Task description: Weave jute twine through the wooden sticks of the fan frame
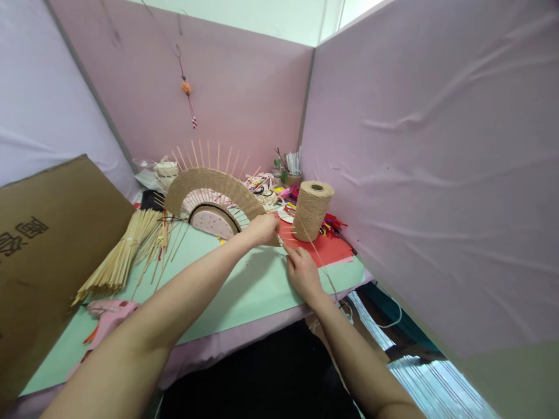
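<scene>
A half-round woven fan (pixel 205 178) stands on its flat side, with bare thin sticks spreading from its outer edge and a dotted pale half-circle (pixel 211 222) at its centre. My left hand (pixel 263 229) is closed around the fan's right end, its fingertips mostly hidden. Just below and to the right, my right hand (pixel 303 272) is pinched at the fan's lower right corner; what lies between the fingers is too small to make out. Beside both hands stands a spool of tan twine (pixel 311 210), and a strand from it hangs past my right wrist.
Bundled sticks (pixel 120 253) and loose ones lie at the left, near a pink glue gun (pixel 111 317) and a large cardboard sheet (pixel 48 250). Red paper (pixel 327 251) lies under the spool. Craft odds and ends crowd the back, against pink cloth walls (pixel 244 87).
</scene>
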`<state>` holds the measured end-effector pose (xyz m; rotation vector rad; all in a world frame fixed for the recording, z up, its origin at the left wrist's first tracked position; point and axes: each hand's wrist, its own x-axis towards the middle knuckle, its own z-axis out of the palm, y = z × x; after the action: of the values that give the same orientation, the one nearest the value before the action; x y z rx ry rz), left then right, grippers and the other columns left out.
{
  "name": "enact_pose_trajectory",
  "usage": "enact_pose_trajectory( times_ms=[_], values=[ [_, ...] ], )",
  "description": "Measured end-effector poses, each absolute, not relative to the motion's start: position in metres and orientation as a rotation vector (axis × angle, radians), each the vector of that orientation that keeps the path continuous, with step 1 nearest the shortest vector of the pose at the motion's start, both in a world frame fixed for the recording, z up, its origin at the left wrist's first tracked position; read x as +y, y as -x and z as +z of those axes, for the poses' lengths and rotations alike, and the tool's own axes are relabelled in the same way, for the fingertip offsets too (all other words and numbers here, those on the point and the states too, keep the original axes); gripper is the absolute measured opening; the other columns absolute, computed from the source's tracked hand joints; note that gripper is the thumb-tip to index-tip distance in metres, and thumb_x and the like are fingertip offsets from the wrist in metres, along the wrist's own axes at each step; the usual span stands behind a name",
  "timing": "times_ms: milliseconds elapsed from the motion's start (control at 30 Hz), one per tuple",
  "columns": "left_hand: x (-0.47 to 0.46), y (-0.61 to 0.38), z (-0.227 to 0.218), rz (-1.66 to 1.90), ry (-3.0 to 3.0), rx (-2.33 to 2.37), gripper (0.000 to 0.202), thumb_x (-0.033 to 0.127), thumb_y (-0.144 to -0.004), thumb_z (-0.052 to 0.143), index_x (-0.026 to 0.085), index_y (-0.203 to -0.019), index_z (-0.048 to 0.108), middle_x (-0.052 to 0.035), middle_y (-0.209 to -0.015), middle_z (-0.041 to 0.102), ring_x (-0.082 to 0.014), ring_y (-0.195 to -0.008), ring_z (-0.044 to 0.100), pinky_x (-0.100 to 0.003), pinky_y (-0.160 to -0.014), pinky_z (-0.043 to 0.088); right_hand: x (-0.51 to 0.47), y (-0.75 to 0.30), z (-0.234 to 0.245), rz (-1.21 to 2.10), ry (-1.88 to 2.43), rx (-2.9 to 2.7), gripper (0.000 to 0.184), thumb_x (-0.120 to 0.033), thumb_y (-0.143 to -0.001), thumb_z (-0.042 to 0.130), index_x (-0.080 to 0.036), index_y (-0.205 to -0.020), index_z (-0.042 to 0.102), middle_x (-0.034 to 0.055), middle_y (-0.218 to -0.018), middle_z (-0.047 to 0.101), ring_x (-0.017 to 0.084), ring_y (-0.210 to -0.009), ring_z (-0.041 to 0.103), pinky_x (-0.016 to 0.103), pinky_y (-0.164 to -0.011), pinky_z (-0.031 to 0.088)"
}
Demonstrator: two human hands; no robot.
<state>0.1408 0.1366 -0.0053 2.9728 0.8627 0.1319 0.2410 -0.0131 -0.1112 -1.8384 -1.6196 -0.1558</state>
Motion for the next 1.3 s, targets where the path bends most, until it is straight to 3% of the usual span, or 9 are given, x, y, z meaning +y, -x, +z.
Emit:
enact_pose_trajectory(
  times_ms=[200,500,633,1033,1167,1300],
  values=[
    [0.135,-0.133,0.005,0.192,-2.943,0.853,0.022,0.013,-0.075,0.054,0.018,-0.086,0.072,-0.0068,-0.101,0.071,-0.0197,-0.086,0.067,-0.024,-0.072,0.048,-0.024,-0.261,-0.102,-0.087,1.583,-1.394,0.032,-0.027,-0.096,0.042,-0.016,-0.112,0.067,0.0106,-0.095,0.065,0.021,-0.091,0.059,0.033,-0.084,0.047],
    [0.128,-0.121,0.021,0.18,-2.894,0.821,0.022,0.011,-0.075,0.053,0.018,-0.085,0.072,-0.0035,-0.099,0.071,-0.0144,-0.075,0.067,-0.021,-0.066,0.047,-0.004,-0.279,-0.097,0.27,1.536,-1.152,0.031,-0.039,-0.085,0.053,-0.015,-0.086,0.071,0.0101,-0.087,0.073,0.022,-0.082,0.064,0.033,-0.077,0.049],
    [0.13,-0.12,0.023,0.213,-2.88,0.825,0.019,0.015,-0.078,0.054,0.017,-0.086,0.071,-0.004,-0.1,0.07,-0.0136,-0.071,0.067,-0.021,-0.063,0.046,-0.009,-0.274,-0.093,0.243,1.518,-1.173,0.031,-0.039,-0.086,0.052,-0.014,-0.088,0.071,0.0094,-0.086,0.072,0.02,-0.079,0.063,0.031,-0.074,0.049],
    [0.137,-0.122,0.021,0.281,-2.878,0.844,0.018,0.016,-0.076,0.052,0.019,-0.08,0.069,-0.0039,-0.091,0.071,-0.0144,-0.065,0.065,-0.024,-0.061,0.044,-0.022,-0.255,-0.082,-0.339,1.532,-1.455,0.023,-0.023,-0.095,0.045,-0.016,-0.095,0.067,0.008,-0.084,0.064,0.02,-0.084,0.057,0.033,-0.08,0.046],
    [0.136,-0.122,0.024,0.299,-2.877,0.855,0.019,0.013,-0.075,0.052,0.018,-0.081,0.069,-0.0044,-0.091,0.072,-0.015,-0.068,0.066,-0.024,-0.062,0.045,-0.02,-0.241,-0.089,-0.379,1.561,-1.483,0.025,-0.022,-0.096,0.043,-0.016,-0.095,0.067,0.0079,-0.082,0.063,0.019,-0.083,0.056,0.031,-0.078,0.045],
    [0.134,-0.12,0.031,0.315,-2.785,0.82,0.016,0.015,-0.076,0.055,0.018,-0.082,0.069,-0.002,-0.084,0.072,-0.012,-0.058,0.064,-0.022,-0.061,0.045,-0.007,-0.224,-0.102,-0.321,1.648,-1.565,0.025,-0.018,-0.095,0.042,-0.017,-0.095,0.067,0.0073,-0.081,0.063,0.019,-0.081,0.056,0.03,-0.076,0.044]
  ],
)
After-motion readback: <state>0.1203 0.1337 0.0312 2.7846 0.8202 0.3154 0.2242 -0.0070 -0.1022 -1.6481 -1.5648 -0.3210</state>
